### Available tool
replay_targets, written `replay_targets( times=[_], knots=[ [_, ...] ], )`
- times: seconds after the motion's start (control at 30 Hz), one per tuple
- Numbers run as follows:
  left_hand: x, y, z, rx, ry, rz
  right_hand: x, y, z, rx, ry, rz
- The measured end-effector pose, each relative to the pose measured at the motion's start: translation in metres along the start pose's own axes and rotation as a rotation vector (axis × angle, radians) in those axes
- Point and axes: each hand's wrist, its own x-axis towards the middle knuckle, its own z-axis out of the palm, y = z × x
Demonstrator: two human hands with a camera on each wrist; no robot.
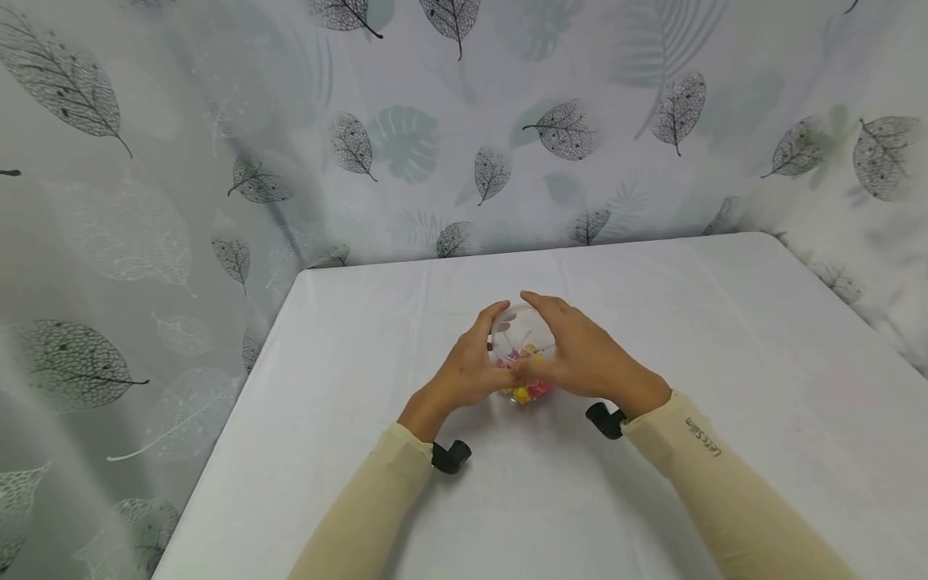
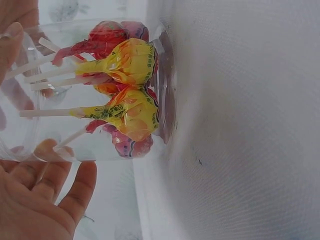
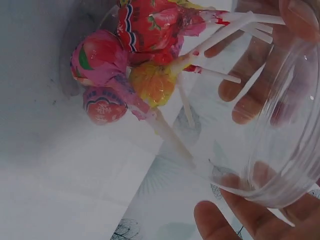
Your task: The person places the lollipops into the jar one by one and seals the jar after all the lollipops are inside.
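A clear round plastic jar (image 1: pixel 520 326) is between both hands near the middle of the table. My left hand (image 1: pixel 464 369) grips its left side, while the right hand (image 1: pixel 590 350) wraps the right side; the thumbs meet at the near side. Inside, several lollipops (image 2: pixel 132 112) in yellow, red and pink wrappers lie heads down, their white sticks pointing to the jar's mouth. The right wrist view shows the jar's ridged rim (image 3: pixel 280 170) with fingers about it. Whether a clear lid covers the mouth, or the base touches the table, I cannot tell.
A white cloth covers the table (image 1: pixel 725 362). Behind and beside it hangs a leaf-patterned curtain (image 1: pixel 435 161). Small black fittings (image 1: pixel 451 457) sit at both wrists, by the cream sleeves (image 1: pixel 370 507).
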Motion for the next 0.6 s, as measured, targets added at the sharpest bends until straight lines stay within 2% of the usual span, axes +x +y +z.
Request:
replay_targets(
  times=[0.13,0.33,0.53,0.6],
  knots=[
    [-0.0001,-0.0003,0.0004,0.007,0.003,-0.006,0.0012,-0.0004,0.0047,-0.072,0.061,0.001],
    [0.0011,-0.0013,0.0001,0.018,-0.001,0.006,0.0001,-0.0003,0.0,-0.025,-0.013,0.014],
    [0.0008,-0.0019,-0.0007,0.009,0.003,-0.01,0.0018,-0.0025,0.0024,-0.094,0.038,0.009],
    [0.001,-0.0021,-0.0006,0.013,0.0,-0.01,0.0017,-0.0029,0.0028,-0.097,0.032,0.01]
  ],
)
